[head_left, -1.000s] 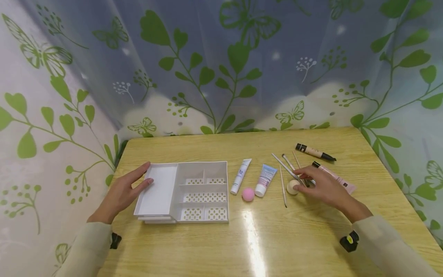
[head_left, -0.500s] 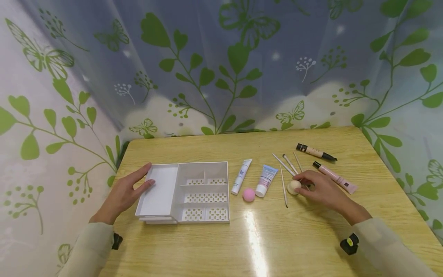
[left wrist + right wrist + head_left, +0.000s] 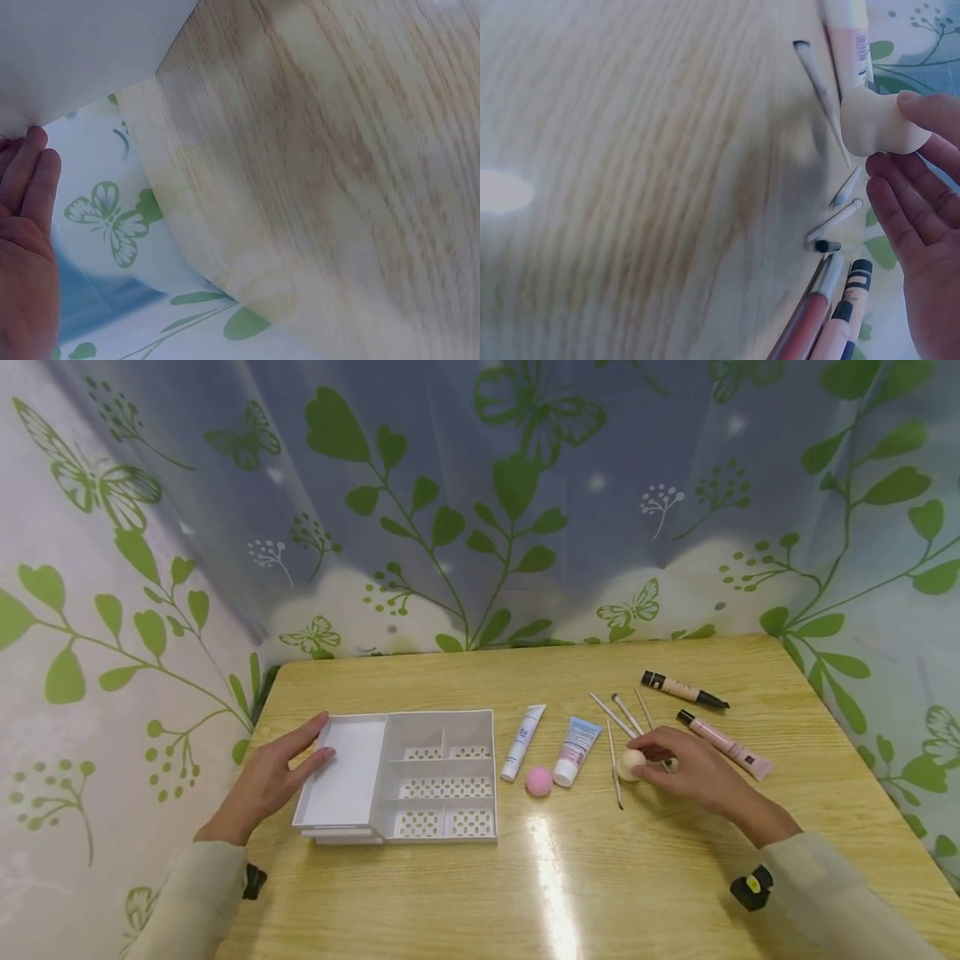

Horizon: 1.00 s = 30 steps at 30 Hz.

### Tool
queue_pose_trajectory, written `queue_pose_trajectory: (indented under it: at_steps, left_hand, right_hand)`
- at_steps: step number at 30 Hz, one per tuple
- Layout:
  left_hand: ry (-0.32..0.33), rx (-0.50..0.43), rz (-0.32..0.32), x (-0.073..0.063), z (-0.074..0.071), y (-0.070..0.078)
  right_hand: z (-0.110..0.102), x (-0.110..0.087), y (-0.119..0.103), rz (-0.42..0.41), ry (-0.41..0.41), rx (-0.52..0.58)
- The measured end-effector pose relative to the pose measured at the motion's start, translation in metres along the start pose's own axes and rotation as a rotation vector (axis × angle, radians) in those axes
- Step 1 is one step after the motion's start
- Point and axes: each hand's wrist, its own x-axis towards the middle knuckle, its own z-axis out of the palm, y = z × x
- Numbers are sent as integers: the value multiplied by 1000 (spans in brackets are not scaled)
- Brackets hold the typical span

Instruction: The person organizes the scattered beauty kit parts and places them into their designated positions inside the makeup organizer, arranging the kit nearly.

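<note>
My right hand (image 3: 693, 770) pinches a cream, waisted makeup sponge (image 3: 881, 124) between thumb and fingers. In the head view it overlaps the ends of several thin makeup brushes (image 3: 621, 714), with one brush just left of it. My left hand (image 3: 262, 772) rests at the left side of a white organizer box (image 3: 438, 718), thumb on its top edge. The left wrist view shows straight fingers (image 3: 39, 176) against the box's side. The box has a flat panel at left and divided compartments with perforated bottoms at right.
Left of the sponge lie a pink ball-shaped sponge (image 3: 538, 782), a white tube (image 3: 522, 742) and a blue-and-pink tube (image 3: 577, 750). Farther right are a beige black-capped tube (image 3: 684, 689) and a pink tube (image 3: 723, 743). Patterned curtains border the wooden table (image 3: 637, 893).
My right hand has picked the cream sponge out from among the brushes and shifted it slightly left. My left hand stays on the box.
</note>
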Motion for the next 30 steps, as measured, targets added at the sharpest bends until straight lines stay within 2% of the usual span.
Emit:
queue_pose_trajectory:
  at_steps: [9,16,30]
  left_hand:
    - [19,-38,18,1,3,-3]
    - [-3,-53,-13,0,3,-4]
    - [-10,-66,-29,0,4,-5]
  right_hand:
    - [1,12,-23,-14,2,30]
    - [3,23,-42,-53,22,7]
    - [8,46,-79,-94,-28,82]
